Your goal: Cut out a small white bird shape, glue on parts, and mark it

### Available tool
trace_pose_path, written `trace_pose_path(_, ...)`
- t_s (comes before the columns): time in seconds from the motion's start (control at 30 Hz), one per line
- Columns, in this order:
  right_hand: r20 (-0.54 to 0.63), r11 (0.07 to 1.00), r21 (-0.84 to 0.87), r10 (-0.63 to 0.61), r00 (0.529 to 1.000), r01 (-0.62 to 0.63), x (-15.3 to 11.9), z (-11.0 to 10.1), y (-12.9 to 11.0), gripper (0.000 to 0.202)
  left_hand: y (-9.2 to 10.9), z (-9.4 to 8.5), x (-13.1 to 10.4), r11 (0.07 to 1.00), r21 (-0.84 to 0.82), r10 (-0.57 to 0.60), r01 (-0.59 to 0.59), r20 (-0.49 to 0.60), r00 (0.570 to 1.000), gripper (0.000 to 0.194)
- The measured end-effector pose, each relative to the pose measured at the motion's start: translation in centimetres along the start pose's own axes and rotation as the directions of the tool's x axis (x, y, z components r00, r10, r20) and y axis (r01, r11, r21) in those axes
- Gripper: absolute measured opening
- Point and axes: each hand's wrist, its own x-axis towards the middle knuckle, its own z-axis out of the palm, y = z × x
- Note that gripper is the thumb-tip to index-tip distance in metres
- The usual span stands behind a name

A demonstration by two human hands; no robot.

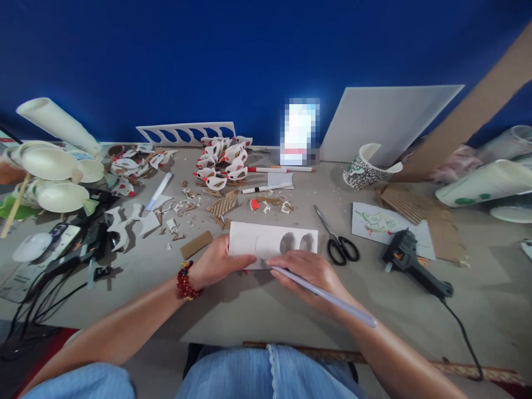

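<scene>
- Far left, at nine o'clock, a pair of white bowl-like pieces (62,197) sits above a tangle of black cables (39,293).
- Here's a brown cardboard strip (197,244), flat on the table at eleven o'clock from the left hand.
- And the left hand (218,261), red beaded bracelet (189,281) at its wrist, is clamped on the left end of the white board (270,241), thumb across the near face, a fingertip peeping out below.
- The board itself lies at two o'clock from that hand, tilted up between both hands, a curved line at its middle and two oval holes toward its right end.
- Beyond it, at eleven o'clock, a flock of white birds (226,160) with red beaks!
- Now the right hand (311,270): fingers closed around a slim pale tool (336,300), shaft pointing to four o'clock, tip by the board's near edge; whether it touches, I cannot tell. The board is at ten o'clock from this hand, fingers against it.
- At one o'clock, black-handled scissors (343,250) lie spread.
- At three o'clock, a black glue gun (413,263), cord trailing.
</scene>
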Motion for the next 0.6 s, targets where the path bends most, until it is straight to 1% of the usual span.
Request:
trace_pose_path(0.23,0.009,0.999,-0.038,0.027,1.0,-0.026,0.2,0.22,-0.36,0.021,0.05,0.06,-0.04,0.996,0.084,0.001,0.0,-0.012,1.0,0.031)
trace_pose_path(0.47,0.034,0.998,-0.052,0.043,0.999,-0.041,0.1,-0.11,-0.51,0.019,0.13,0.36,-0.04,0.998,0.065,-0.006,0.008,-0.032,0.999,0.034)
trace_pose_path(0.6,0.063,0.997,-0.05,0.055,0.996,-0.052,-0.02,-0.23,-0.38,0.019,0.11,0.39,-0.07,0.998,0.058,-0.007,0.008,-0.025,1.0,0.029)
